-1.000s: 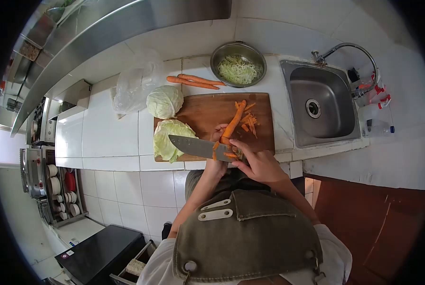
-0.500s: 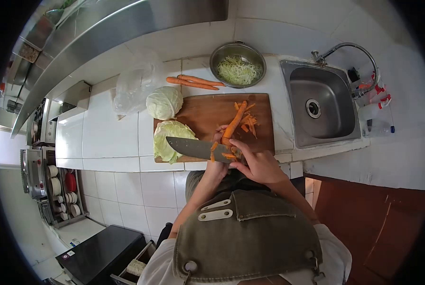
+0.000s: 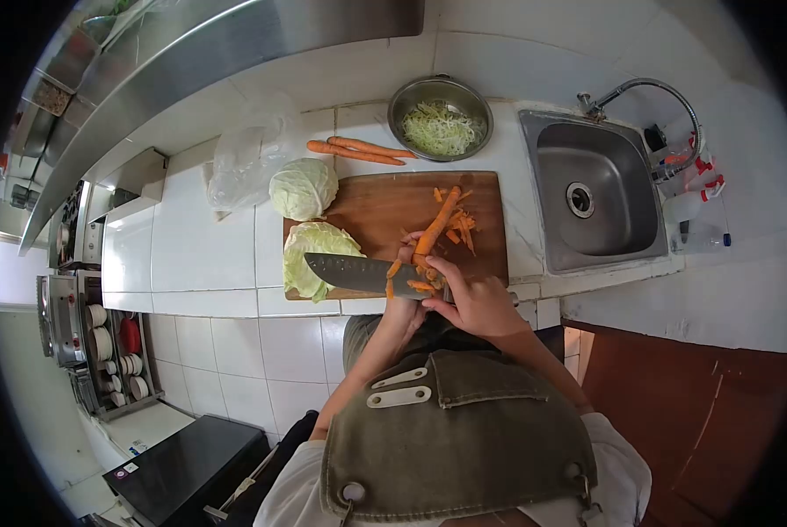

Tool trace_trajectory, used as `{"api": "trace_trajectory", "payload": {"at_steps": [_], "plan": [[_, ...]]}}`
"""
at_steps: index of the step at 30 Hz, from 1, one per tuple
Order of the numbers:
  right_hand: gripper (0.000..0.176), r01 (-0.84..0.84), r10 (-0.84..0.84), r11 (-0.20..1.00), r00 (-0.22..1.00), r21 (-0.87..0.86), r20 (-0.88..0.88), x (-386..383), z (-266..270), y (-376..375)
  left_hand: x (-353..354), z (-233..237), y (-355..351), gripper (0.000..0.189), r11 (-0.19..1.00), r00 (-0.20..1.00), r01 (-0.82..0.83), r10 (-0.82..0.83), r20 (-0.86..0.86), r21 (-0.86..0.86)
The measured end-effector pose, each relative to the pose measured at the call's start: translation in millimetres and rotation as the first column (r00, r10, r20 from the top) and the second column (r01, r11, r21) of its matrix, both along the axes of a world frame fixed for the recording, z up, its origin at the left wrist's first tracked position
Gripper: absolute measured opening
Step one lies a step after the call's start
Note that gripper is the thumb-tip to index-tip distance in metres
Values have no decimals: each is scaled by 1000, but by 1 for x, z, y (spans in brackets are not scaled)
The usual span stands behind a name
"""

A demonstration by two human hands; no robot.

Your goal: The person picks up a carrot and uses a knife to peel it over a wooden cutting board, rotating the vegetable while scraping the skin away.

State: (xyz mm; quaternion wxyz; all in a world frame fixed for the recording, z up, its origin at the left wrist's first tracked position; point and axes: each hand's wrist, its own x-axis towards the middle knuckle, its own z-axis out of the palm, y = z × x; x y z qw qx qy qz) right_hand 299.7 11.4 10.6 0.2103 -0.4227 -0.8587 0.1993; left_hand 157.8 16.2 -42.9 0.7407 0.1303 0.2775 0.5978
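My left hand [image 3: 402, 314] is closed around a partly peeled carrot [image 3: 437, 225], its fingertips showing along the carrot's left side. The carrot points up and to the right over the wooden cutting board [image 3: 380, 200]. In my right hand [image 3: 483, 305] is a broad kitchen knife [image 3: 351, 271], its blade pointing left across the carrot's lower end and hiding part of my left hand. Carrot shavings cling to the blade. More carrot peelings [image 3: 465, 230] lie on the board's right side. A cut cabbage half [image 3: 319, 250] rests at the board's left edge, below a rounder cabbage [image 3: 304, 189].
Behind the board stand a metal bowl [image 3: 399, 132] of shredded cabbage and several whole carrots [image 3: 358, 151]. A clear plastic bag [image 3: 248, 162] lies farther left. On the right are the sink [image 3: 595, 224] and bottles [image 3: 688, 206]. A steel shelf [image 3: 261, 44] hangs above.
The knife has shifted very slightly left, and the carrot stays in my left hand. At the lower left, a dark shape now covers where an open drawer showed.
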Motion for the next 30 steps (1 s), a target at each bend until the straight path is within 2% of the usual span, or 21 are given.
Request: {"api": "trace_trajectory", "payload": {"at_steps": [2,4,6,9,11,15,17,19,21,24,26,30], "plan": [[61,7,-7,1000,1000,24,-9,-2,2,0,3,1,-1,32,999,999,-27,27,-22,-29],[60,15,-14,999,1000,48,-18,-2,2,2,5,-6,-2,32,998,990,-48,53,-131,39],[59,61,-54,985,997,-161,47,-1,1,4,8,-8,-1,31,999,988,-40,40,-152,2],[58,23,-32,985,998,-174,-52,3,4,5,7,-4,1,29,999,984,-49,46,-173,-13],[58,7,-18,986,998,-167,-64,3,6,3,2,-7,1,28,1000,998,-20,19,-62,-4],[55,-25,17,991,998,-128,-63,4,13,2,3,0,0,28,998,990,-58,53,-133,-34],[55,-34,28,997,995,-73,-93,3,9,3,0,-8,0,39,998,990,2,8,-141,66],[55,-42,40,999,992,-17,-123,2,11,2,1,-4,0,38,998,990,-3,12,-138,63],[53,1,3,975,1000,-224,16,1,19,0,1,-4,-1,37,998,991,-9,17,-134,59],[53,-11,5,989,999,-145,-43,-2,12,0,0,-7,-2,35,1000,990,12,-9,-138,17],[52,-2,-3,986,999,-164,-32,-3,8,-2,1,-5,-2,34,998,983,-49,55,-173,37],[51,43,-37,980,999,-194,34,-6,4,-3,2,-2,-5,33,997,977,-67,73,-198,41]]}}
